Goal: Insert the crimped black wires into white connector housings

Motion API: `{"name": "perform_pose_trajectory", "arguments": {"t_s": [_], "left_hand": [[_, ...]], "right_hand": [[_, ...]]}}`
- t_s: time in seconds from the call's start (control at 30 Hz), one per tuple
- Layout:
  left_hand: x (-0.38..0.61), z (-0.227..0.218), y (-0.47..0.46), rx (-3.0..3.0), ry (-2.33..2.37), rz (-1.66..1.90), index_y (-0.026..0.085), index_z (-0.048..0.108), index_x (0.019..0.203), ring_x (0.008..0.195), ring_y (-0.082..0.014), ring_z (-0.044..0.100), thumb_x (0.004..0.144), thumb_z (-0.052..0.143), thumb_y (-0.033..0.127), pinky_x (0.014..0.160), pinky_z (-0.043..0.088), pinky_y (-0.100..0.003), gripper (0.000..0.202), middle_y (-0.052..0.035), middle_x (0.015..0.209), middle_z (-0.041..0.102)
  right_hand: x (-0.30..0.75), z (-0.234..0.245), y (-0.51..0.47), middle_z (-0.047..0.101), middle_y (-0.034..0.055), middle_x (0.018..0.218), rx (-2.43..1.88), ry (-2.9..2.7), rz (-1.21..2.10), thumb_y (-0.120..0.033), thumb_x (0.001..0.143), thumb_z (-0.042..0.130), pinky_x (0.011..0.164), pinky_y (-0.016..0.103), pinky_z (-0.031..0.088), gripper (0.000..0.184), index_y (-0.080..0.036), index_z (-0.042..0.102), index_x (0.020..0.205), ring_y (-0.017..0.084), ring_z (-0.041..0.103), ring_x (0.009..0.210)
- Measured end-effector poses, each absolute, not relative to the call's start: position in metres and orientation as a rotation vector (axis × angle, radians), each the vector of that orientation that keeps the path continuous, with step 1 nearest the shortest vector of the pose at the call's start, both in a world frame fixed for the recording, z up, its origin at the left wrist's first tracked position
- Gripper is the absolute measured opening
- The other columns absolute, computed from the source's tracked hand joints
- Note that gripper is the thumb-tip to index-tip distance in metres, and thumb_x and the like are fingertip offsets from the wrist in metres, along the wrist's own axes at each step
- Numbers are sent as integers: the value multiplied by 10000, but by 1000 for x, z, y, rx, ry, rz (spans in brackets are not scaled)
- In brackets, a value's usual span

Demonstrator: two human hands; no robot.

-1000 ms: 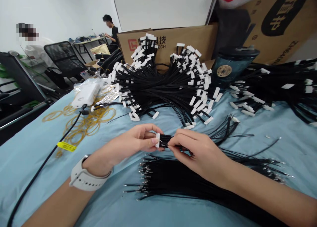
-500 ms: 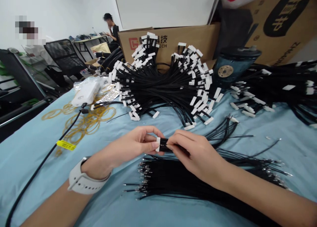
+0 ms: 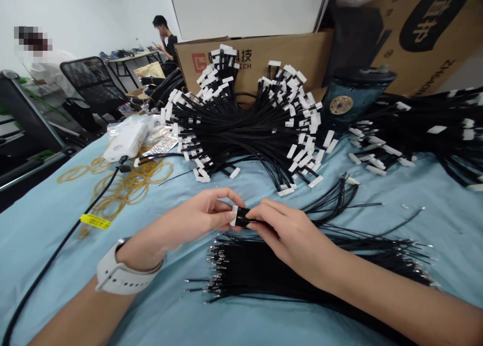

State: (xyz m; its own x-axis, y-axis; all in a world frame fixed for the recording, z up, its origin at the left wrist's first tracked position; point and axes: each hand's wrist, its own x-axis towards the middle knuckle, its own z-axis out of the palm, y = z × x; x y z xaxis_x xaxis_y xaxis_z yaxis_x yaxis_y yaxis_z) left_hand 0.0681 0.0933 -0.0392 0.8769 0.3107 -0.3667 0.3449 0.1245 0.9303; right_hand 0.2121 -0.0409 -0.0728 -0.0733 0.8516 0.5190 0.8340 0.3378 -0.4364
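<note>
A white plastic connector [image 3: 234, 215] caps a tight bundle of black wires [image 3: 244, 217], held level.

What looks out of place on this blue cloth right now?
The rubber bands look untidy: they lie loose in a tangle on the blue cloth, and a black cable with a yellow tag runs across them. Nothing odd shows on the white connector pinched by the left hand.
</note>
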Motion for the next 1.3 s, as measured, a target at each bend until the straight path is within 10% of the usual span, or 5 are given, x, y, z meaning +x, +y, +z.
{"name": "perform_pose_trajectory", "arguments": {"t_s": [0.67,1.3], "left_hand": [[64,-37,92,1304,621,14,199,583,970,814,-129,680,783,702,267,753,480,-213,231,32,815,623],[69,-36,93,1337,545,-27,181,559,960,805,-125,654,781,693,247,714,449,-208,233,13,802,630]], "right_hand": [[209,-62,-51,591,124,769,-1420,-1945,-614,-24,882,449,635,324,434,242,-78,651,760,188,494,731],[210,-69,-50,531,89,765,-1494,-1970,-476,11,884,395,671,296,418,224,-87,577,799,165,462,740]]}}
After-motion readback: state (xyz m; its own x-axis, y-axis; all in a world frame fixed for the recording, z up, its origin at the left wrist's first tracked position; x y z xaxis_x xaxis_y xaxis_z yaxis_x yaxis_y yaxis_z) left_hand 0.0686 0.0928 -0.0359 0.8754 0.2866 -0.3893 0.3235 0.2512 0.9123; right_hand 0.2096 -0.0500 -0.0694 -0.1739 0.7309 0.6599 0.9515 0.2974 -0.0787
